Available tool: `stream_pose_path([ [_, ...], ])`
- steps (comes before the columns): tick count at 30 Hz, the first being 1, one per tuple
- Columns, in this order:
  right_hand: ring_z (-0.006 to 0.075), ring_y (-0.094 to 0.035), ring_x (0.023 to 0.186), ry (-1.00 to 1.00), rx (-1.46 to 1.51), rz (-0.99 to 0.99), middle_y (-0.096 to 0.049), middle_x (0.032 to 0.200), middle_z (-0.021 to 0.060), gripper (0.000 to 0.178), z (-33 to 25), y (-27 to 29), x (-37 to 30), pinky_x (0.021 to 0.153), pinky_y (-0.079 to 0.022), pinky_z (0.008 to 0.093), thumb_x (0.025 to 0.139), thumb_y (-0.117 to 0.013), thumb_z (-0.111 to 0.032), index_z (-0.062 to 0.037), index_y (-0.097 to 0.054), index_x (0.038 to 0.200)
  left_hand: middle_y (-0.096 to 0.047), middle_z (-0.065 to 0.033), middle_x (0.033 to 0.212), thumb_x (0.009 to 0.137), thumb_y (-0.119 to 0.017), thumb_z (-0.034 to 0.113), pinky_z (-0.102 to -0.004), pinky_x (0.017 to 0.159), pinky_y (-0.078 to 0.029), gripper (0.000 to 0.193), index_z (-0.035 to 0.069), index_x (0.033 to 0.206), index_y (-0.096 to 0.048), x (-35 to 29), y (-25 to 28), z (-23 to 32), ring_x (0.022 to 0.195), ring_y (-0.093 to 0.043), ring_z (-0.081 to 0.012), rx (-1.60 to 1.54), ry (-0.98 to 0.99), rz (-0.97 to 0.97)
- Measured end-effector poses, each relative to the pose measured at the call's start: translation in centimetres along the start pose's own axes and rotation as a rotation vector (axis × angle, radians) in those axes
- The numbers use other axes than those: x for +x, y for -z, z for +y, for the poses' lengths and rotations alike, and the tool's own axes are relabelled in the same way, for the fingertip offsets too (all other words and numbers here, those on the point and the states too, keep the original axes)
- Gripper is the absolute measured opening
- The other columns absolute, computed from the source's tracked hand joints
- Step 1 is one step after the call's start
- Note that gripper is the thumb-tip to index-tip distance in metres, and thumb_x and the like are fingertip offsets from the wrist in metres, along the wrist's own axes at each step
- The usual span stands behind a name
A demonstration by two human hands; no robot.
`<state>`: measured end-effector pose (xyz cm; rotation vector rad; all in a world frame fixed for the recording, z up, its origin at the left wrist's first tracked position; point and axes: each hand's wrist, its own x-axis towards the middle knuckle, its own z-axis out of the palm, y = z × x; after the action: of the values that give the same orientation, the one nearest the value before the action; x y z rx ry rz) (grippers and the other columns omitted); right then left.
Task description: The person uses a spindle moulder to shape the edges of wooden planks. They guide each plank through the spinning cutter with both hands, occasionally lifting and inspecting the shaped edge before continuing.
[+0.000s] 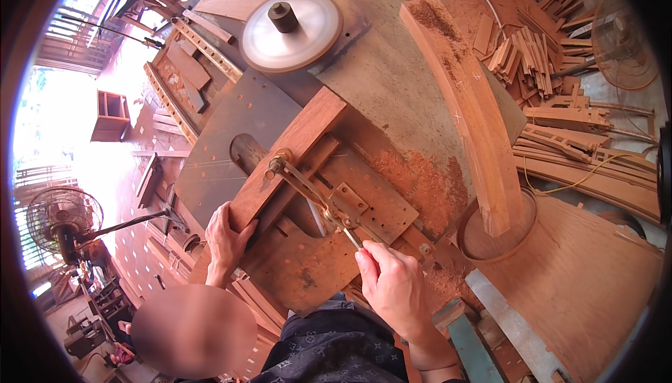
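A reddish-brown wooden block [308, 125] lies at a slant across a dark metal plate [224, 114]. My left hand [224, 237] grips the block's near end, the thumb along its side and the fingers over its left edge. A metal lever clamp [302, 186] bears down on the block near its middle. My right hand [392, 286] is closed round the clamp's thin metal handle [352, 239]. Under the clamp sits a wooden jig base [381, 204] with several drilled holes. Beyond the block, a pale round disc [311, 37] with a dark hub looks blurred, as if spinning.
A long timber beam [465, 114] slants across the right side, its near end by a round rim [498, 253]. Sawdust [420, 180] covers part of the worktop. Stacked wood strips [528, 61] lie far right. One fan [64, 218] stands left; another [624, 44] is far right.
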<state>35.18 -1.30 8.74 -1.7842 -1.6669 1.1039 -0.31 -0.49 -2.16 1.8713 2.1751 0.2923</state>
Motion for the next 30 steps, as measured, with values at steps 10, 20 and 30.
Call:
stream_pose_path([
  [10, 0.0402, -0.071, 0.100, -0.071, -0.071, -0.067, -0.072, 0.109, 0.0207, 0.034, 0.6, -0.1, -0.5, 0.085, -0.057, 0.0471, 0.093, -0.076, -0.014, 0.0027, -0.069, 0.122, -0.070, -0.0189, 0.113, 0.071, -0.094, 0.038, -0.0480, 0.095, -0.053, 0.076, 0.000, 0.128, -0.061, 0.8, 0.6, -0.1, 0.107, -0.068, -0.0403, -0.020, 0.033, -0.081],
  [20, 0.0453, -0.058, 0.133, -0.165, -0.188, -0.150, -0.059, 0.144, 0.0292, 0.055, 3.8, -2.6, -0.9, 0.115, -0.045, 0.0484, 0.093, -0.072, -0.012, 0.0096, -0.057, 0.142, -0.059, -0.0158, 0.107, 0.056, -0.097, 0.045, -0.0451, 0.091, -0.049, 0.085, 0.001, 0.114, -0.053, 3.0, 0.6, 4.1, 0.106, -0.060, -0.0344, 0.059, -0.009, -0.089],
  [30, 0.0449, -0.069, 0.119, -0.325, -0.118, -0.327, -0.073, 0.120, 0.0299, 0.057, 4.0, -1.6, 1.4, 0.103, -0.053, 0.0500, 0.088, -0.072, -0.032, 0.0028, -0.068, 0.133, -0.059, -0.0138, 0.106, 0.057, -0.093, 0.048, -0.0454, 0.088, -0.048, 0.081, 0.003, 0.111, -0.053, 2.3, 0.5, 3.6, 0.104, -0.062, -0.0330, 0.048, -0.073, 0.007],
])
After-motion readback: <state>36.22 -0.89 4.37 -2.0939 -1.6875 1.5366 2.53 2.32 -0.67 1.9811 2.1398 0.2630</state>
